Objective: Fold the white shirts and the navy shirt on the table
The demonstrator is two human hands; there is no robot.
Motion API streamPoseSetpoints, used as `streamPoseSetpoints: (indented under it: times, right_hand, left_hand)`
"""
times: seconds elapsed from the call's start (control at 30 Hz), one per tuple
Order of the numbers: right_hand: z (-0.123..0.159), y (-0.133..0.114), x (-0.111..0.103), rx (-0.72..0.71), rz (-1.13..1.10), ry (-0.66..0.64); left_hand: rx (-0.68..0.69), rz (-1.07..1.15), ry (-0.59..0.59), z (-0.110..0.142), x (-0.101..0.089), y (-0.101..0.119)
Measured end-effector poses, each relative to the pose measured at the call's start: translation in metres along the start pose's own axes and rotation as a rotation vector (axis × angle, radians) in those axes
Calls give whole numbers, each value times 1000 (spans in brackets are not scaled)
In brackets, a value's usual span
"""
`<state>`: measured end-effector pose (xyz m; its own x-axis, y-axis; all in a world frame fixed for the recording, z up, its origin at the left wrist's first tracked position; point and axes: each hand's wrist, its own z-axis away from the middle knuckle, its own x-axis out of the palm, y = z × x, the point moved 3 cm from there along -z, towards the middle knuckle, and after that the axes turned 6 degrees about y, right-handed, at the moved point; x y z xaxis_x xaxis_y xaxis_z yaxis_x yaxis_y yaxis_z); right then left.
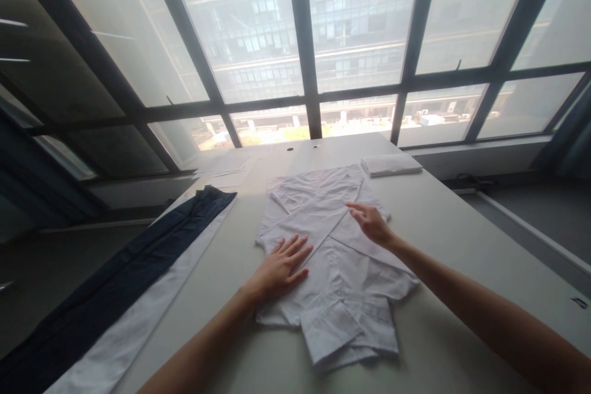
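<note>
A white long-sleeved shirt (318,215) lies spread on the white table (443,228), with its sleeves folded across the body. One cuff (332,329) points toward me at the near end. My left hand (284,265) rests flat on the left part of the shirt, fingers spread. On the right, my right hand (369,221) is over the shirt near the edge of a folded sleeve, its index finger stretched out and the other fingers loosely bent. No cloth shows gripped in either hand.
Dark blue trousers (138,265) and a white cloth (152,301) lie along the table's left edge. A folded white cloth (390,165) sits at the back right. Papers (224,163) lie at the far left. Tall windows (300,31) stand behind the table.
</note>
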<state>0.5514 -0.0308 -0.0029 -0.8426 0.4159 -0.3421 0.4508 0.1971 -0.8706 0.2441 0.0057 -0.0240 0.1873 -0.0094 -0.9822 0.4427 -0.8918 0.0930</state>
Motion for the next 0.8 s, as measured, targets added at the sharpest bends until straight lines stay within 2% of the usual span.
streamPoseSetpoints:
  times: [0.07,0.13,0.2,0.27,0.33,0.4,0.47,0.57,0.63,0.7,0.8]
  right_hand:
    - [0,-21,49,162,-350,-212]
    - [0,-35,95,287,-579,-357]
    - [-5,-36,128,424,-705,-400]
    - [-17,-25,145,607,-801,-430]
    - [-35,-6,144,773,-894,-405]
    - [-60,17,124,851,-984,-298]
    - [-88,39,91,862,-1015,-108]
    - [-122,61,41,841,-998,74]
    - [-136,67,22,819,-1003,161]
    - [-141,63,23,797,-1025,190]
    - [-130,43,61,773,-1082,109]
  left_hand:
    - [1,-2,3,0,1,0]
    - [-1,-4,6,0,2,-1]
    - [-6,-3,-6,0,2,-1]
    - [-10,6,-21,1,2,0]
    - [-12,21,-25,1,3,0]
    - [-15,40,-14,1,3,-1]
    - [-17,58,0,2,4,-2]
    - [-23,76,0,2,4,-3]
    - [-29,79,-7,3,4,-3]
    - [-30,79,-4,3,3,-2]
    - [-26,77,5,3,2,-1]
